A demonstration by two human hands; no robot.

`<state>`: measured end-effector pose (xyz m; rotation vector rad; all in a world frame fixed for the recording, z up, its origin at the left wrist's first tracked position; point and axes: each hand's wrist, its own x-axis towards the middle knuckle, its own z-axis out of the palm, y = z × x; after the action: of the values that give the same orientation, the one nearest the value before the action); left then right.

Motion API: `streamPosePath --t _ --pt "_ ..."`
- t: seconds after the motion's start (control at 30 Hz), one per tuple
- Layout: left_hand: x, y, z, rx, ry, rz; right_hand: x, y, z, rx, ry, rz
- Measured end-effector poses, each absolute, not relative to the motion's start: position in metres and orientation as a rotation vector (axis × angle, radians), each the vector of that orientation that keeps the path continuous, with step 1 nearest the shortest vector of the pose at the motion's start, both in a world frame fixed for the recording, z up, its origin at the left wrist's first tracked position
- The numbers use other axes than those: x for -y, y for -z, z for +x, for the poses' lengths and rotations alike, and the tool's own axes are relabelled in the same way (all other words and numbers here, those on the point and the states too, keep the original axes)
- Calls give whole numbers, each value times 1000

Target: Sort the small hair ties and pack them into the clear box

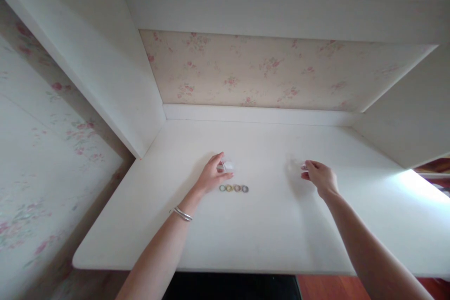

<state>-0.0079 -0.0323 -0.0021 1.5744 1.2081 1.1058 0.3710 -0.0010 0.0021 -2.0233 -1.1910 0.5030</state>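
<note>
A clear box [228,166] is held over the white desk [267,234], just behind a row of four rings [234,188]; it is grasped between the thumb and fingers of the left hand [212,173]. By the right hand [321,178], well apart from it, a small clear piece [303,167] appears to be pinched at the fingertips; whether it is a lid cannot be told. The step in hand is judged to be the handling of these two clear parts. For the next move, a light, steady grip is called for, with the rings left undisturbed. A bracelet [183,214] is worn on the left wrist. Between the hands nothing is seen in the way; only the rings, close to the left fingers, could be knocked.
</note>
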Motion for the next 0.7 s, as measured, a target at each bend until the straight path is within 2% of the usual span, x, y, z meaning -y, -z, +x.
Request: streamPosePath --t 0.1,0.2,0.37,0.7 --pt "32 2 -9 -1280 -1087 1671 5 -2 387 1270 -446 -2205" --pt "30 3 -9 -1329 -1064 1716 8 0 398 1398 -251 -2327" --pt "29 2 -8 -1384 -1054 1726 12 5 404 1487 8 -2348" --pt "31 0 -5 -1454 -939 1719 23 11 401 1339 1 -2359"
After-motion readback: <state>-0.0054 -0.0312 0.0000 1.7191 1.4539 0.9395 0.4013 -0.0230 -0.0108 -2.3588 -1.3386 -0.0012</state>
